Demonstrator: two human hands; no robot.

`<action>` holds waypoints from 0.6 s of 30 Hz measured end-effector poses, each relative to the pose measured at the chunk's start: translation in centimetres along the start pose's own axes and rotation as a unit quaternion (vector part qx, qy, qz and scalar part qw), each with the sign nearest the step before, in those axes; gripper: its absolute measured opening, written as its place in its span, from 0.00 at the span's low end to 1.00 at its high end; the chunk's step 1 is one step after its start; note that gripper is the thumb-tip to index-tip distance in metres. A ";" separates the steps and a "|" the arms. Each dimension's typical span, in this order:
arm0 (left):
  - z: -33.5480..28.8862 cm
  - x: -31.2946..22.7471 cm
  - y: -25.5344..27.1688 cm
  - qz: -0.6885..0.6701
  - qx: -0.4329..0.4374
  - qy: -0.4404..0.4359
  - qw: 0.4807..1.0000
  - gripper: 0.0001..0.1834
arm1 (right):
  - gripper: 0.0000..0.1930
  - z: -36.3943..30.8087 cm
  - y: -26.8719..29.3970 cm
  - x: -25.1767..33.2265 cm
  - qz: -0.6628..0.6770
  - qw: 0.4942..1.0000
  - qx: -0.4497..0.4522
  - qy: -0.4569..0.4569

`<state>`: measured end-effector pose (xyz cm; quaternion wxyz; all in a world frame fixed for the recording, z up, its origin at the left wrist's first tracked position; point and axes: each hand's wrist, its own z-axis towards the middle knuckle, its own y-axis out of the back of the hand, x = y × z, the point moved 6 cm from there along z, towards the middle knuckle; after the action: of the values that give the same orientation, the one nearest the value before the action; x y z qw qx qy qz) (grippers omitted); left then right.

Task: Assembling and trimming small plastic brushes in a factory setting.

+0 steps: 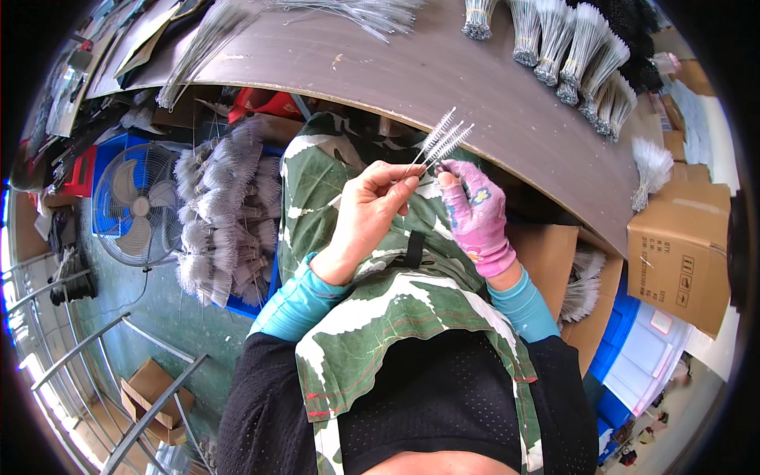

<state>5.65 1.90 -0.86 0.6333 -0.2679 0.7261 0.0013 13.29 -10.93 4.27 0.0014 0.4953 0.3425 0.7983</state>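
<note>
Over my lap, a few thin wire brushes with white bristles stand up between my two hands. My bare left hand is closed, thumb and fingertips pinching the brushes' wire stems. On my right hand is a pink flowered glove; its thumb and forefinger are pressed together at the lower ends of the stems, which they partly hide. Both hands are close together, just off the near edge of the brown table. A camouflage apron covers my lap.
Several tied bundles of brushes stand at the table's far right, and loose brushes lie at the back. More bundles fill a blue crate at left, beside a fan. Cardboard boxes stand at right; a metal frame is lower left.
</note>
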 end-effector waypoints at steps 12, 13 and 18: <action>-0.2 0.9 -0.3 -0.088 0.016 0.077 0.993 0.11 | 0.12 0.4 -0.1 0.9 -0.179 0.976 -0.043 0.116; -0.2 0.8 -0.2 -0.088 0.015 0.077 0.993 0.11 | 0.12 0.4 -0.1 1.0 -0.192 0.972 -0.045 0.124; -0.3 0.9 -0.1 -0.113 0.023 0.101 0.988 0.11 | 0.11 0.6 -0.3 0.8 -0.210 0.968 -0.035 0.135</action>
<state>5.33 1.35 -1.57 0.5587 -0.3327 0.7511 -0.1143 13.26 -10.14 4.91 0.1405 0.2993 0.4076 0.8512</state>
